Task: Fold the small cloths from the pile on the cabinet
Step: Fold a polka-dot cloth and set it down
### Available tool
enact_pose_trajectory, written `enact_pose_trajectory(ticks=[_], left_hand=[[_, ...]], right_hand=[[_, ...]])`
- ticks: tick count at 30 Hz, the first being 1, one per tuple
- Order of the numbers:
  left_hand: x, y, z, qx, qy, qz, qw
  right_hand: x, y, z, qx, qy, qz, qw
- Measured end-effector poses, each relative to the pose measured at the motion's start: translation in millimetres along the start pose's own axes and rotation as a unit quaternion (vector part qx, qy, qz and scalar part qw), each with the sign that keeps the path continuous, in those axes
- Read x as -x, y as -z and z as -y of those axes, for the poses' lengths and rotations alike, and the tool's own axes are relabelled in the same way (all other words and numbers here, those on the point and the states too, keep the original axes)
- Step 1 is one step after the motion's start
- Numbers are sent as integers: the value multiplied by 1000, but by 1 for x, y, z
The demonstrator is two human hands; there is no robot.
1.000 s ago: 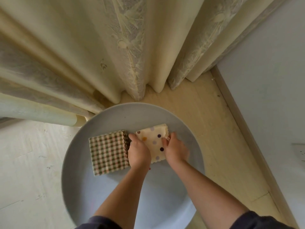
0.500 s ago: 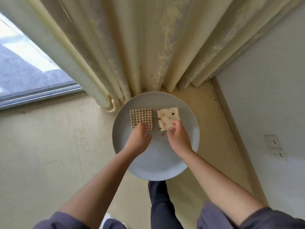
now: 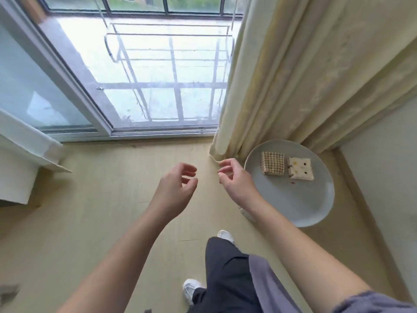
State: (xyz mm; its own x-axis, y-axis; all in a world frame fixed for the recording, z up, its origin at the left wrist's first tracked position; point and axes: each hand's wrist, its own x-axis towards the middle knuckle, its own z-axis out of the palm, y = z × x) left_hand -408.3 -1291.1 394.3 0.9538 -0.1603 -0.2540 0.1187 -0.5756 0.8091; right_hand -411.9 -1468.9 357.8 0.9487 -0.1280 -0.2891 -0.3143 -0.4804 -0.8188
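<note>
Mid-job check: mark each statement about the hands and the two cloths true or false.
1. The left hand and right hand hold nothing. True.
2. The dotted cloth lies to the right of the checked cloth. True.
3. The checked cloth is unfolded. False: it lies folded on the round grey surface.
4. The cloths are stacked. False: they lie side by side.
5. The right hand touches the dotted cloth. False: it is away from both cloths.

Checked cloth [image 3: 272, 163]: brown-and-cream, folded into thick square, lying flat at 11 o'clock on round grey top [image 3: 293, 199]. Dotted cloth [image 3: 300, 168]: cream with coloured spots, folded square, flat at 1 o'clock, just beside checked cloth, narrow gap between.
</note>
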Motion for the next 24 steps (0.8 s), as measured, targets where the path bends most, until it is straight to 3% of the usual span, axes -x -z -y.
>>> enact_pose_trajectory(ticks=[7, 16, 24], left_hand=[[-5, 145, 86, 25, -10, -82, 996], [-38, 379, 246, 30, 114, -161, 980], [-62, 565, 376, 98, 166, -255, 947]], right_hand=[[-35, -143, 102, 32, 59, 62, 996], [-117, -378, 268, 82, 111, 174, 975], [-153, -580, 407, 118, 161, 241, 950]])
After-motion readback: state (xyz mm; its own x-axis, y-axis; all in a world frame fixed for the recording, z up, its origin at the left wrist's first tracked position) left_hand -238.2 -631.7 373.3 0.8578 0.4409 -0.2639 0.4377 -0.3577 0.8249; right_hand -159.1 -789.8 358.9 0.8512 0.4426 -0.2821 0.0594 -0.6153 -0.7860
